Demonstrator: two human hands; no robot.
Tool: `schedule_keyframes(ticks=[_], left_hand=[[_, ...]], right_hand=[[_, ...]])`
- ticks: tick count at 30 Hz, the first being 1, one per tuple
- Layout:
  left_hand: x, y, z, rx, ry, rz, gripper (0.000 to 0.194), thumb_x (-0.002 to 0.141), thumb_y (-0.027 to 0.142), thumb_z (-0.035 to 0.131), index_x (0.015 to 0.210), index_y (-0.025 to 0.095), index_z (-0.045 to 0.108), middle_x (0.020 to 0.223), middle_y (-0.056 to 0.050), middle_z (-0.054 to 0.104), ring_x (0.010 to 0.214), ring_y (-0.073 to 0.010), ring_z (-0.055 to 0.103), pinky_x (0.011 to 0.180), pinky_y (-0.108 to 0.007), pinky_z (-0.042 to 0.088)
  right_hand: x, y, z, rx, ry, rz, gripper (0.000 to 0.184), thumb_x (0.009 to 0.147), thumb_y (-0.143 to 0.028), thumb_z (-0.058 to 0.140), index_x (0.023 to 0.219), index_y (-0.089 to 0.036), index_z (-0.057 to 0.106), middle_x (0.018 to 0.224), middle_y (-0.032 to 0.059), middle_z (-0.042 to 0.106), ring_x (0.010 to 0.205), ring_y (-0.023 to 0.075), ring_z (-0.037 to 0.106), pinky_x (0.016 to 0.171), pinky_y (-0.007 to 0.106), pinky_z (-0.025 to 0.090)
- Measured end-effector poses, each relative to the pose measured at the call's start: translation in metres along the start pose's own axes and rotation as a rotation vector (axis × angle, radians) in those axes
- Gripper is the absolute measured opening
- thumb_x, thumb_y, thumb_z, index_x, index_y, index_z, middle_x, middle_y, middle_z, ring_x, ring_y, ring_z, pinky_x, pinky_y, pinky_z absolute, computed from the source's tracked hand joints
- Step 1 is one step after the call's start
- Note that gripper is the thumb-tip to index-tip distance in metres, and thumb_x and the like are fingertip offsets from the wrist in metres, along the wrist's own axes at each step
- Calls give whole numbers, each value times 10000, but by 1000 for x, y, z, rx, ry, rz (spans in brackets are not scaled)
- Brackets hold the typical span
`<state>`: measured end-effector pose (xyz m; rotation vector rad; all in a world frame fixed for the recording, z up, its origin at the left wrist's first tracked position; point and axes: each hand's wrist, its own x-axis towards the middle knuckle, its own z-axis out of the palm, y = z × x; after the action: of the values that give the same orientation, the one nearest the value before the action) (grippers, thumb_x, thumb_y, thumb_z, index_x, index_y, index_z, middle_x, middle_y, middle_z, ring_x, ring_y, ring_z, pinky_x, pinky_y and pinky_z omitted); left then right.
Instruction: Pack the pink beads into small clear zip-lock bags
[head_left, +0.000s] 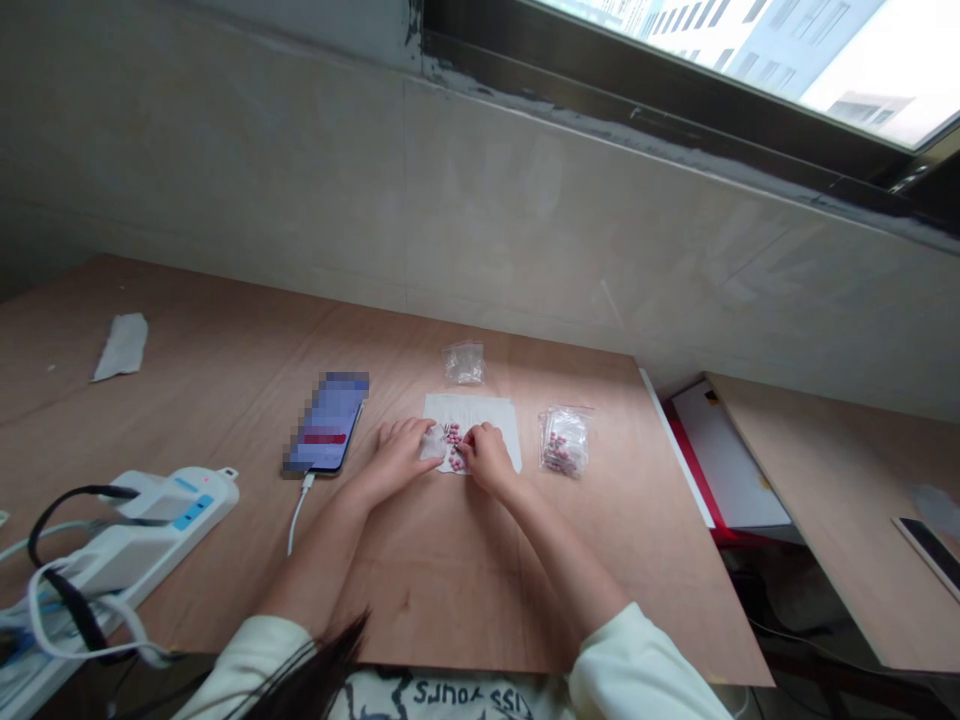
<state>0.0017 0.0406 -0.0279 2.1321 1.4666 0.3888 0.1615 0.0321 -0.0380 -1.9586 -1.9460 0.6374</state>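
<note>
My left hand holds a small clear plastic bag between thumb and fingers, at the left side of a white paper sheet. Several small pink beads or bead-like pieces lie in a cluster on the sheet, between my two hands. Over the right part of this cluster, my right hand is closed in a pinch, fingertips down among the pink pieces. What exactly sits between those fingertips is too small to make out.
Right of the sheet lies a stack of clear zip bags with pink pieces inside. Behind it is another clear bag. A charging phone lies left, near a white power strip with cables. A torn white scrap lies far left.
</note>
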Motion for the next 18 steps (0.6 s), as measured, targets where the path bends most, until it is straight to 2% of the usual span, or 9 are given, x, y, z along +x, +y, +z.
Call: schedule_keyframes(ticks=[3, 6, 8, 10, 13, 18], left_hand=[[3, 4, -2, -3, -6, 27, 404, 671, 353, 540, 1032, 183, 474, 1081, -87, 541, 1031, -239, 452, 888, -376, 267], [6, 7, -3, -16, -7, 53, 391, 662, 344, 554, 1016, 195, 483, 1076, -78, 545, 1029, -236, 454, 877, -366, 276], [7, 9, -4, -21, 2, 62, 396, 665, 351, 552, 1020, 190, 479, 1087, -80, 539, 1033, -236, 451, 878, -363, 276], [6, 9, -4, -15, 4, 54, 408, 673, 361, 543, 1031, 178, 471, 1093, -86, 534, 1035, -237, 446, 879, -365, 275], [3, 5, -4, 6, 3, 17, 409, 681, 365, 534, 1033, 167, 468, 1088, -87, 537, 1022, -241, 447, 878, -372, 272], [-2, -2, -1, -4, 26, 13, 428, 664, 366, 553, 1032, 163, 470, 1090, -85, 534, 1017, -239, 447, 880, -364, 270]], right_hand=[[1, -3, -4, 114, 32, -9, 57, 728, -161, 499, 690, -149, 540, 771, 66, 537, 765, 167, 468, 696, 267, 351], [1, -9, -11, 258, 51, -131, 58, 740, -192, 493, 738, -162, 542, 788, 42, 543, 754, 144, 468, 719, 257, 357], [0, -10, -13, 279, 68, -162, 75, 744, -209, 488, 773, -166, 542, 820, 43, 541, 777, 145, 465, 731, 260, 357], [-2, -8, -13, 217, 76, -85, 91, 733, -215, 499, 782, -154, 544, 841, 63, 534, 813, 164, 456, 740, 276, 352], [-6, -2, -7, 101, 18, 42, 100, 706, -197, 526, 781, -136, 551, 848, 85, 529, 841, 192, 446, 735, 291, 345], [-6, 0, -1, 26, -5, 71, 68, 723, -157, 497, 752, -145, 557, 830, 80, 531, 826, 187, 449, 705, 274, 337]])
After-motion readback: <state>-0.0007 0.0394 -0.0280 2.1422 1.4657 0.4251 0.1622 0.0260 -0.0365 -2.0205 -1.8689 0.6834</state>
